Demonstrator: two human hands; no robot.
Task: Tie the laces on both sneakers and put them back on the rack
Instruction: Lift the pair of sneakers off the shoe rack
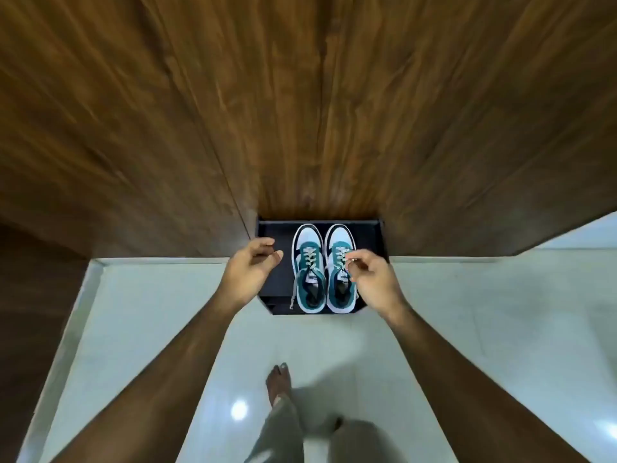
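Pinching fingertips of the right hand (374,282) close on a lace (349,262) of the right sneaker (339,272); the left hand (248,270) hangs loosely curled, holding nothing. Glossy pale floor (467,312) lies open nearer. Between the hands, 2 teal-and-white sneakers stand parallel, toes pointing away. The left sneaker (309,267) trails loose laces. Both sit on a black rack (277,242) edged by a wood-grain wall (300,111).

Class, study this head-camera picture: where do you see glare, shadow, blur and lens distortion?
Head view: a bright round glare spot sits on the glossy floor beside the bare foot; a soft shadow falls on the tiles ahead of the foot; the wood panels look smeared and fan outward, and the floor edges bend, a wide-angle effect; the sneakers on the black rack stay fairly sharp.
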